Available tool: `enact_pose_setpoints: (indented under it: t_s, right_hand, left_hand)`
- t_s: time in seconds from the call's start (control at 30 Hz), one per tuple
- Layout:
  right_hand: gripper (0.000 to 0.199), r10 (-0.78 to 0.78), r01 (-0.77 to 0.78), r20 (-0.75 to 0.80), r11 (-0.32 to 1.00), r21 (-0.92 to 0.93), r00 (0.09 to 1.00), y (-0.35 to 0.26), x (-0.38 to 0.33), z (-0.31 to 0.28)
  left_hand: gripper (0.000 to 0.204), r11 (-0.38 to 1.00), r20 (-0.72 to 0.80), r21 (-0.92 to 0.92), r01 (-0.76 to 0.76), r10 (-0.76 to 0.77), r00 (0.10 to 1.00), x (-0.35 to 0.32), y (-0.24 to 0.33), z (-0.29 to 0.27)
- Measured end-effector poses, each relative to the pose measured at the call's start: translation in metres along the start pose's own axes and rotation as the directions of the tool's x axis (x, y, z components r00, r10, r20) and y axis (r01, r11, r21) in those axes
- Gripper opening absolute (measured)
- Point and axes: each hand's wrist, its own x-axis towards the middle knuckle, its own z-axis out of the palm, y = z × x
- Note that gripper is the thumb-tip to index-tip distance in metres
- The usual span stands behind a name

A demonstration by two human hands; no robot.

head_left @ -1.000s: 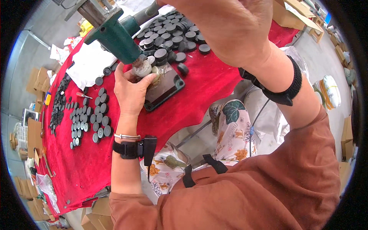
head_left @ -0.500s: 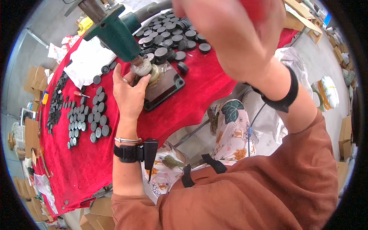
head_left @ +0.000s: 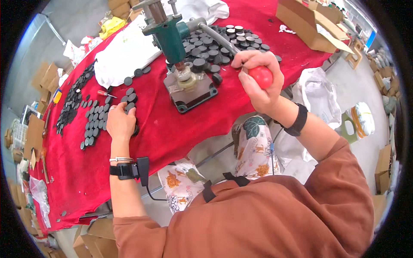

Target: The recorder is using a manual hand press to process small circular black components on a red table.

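A green hand press stands on a dark base plate on the red cloth-covered table. My right hand grips the red ball knob at the end of the press lever, pulled down toward me. A round pale part sits under the ram. My left hand rests palm down on the cloth at the edge of a group of black round discs, fingers over some of them; whether it holds one is hidden.
A heap of black discs lies behind the press. More discs line the far left. A white cloth, a small screwdriver and an open cardboard box are on the table. Cartons and bags lie on the floor.
My left hand left the press base and moved left onto the black discs. My right hand swung the lever's red knob down and toward me.
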Motion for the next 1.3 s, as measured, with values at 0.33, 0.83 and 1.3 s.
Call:
enact_pose_setpoints:
  t_s: [0.33, 0.83, 1.3]
  right_hand:
    - [0.022, 0.340, -0.305, 0.072, 0.904, -0.300, 0.938, 0.025, 0.176, 0.005]
    - [0.040, 0.489, -0.468, 0.070, 0.860, -0.205, 0.869, 0.077, 0.241, 0.038]
    - [0.034, 0.164, -0.053, 0.171, 0.853, -0.519, 0.971, 0.068, 0.234, 0.038]
  left_hand:
    - [0.033, 0.982, 0.229, 0.191, -0.002, -0.043, 0.972, 0.022, 0.001, 0.002]
    - [0.034, 0.818, 0.080, -0.541, -0.198, 0.284, 0.955, 0.015, 0.035, 0.013]
    - [0.046, 0.782, -0.040, -0.484, -0.393, 0.428, 0.903, 0.020, 0.107, 0.047]
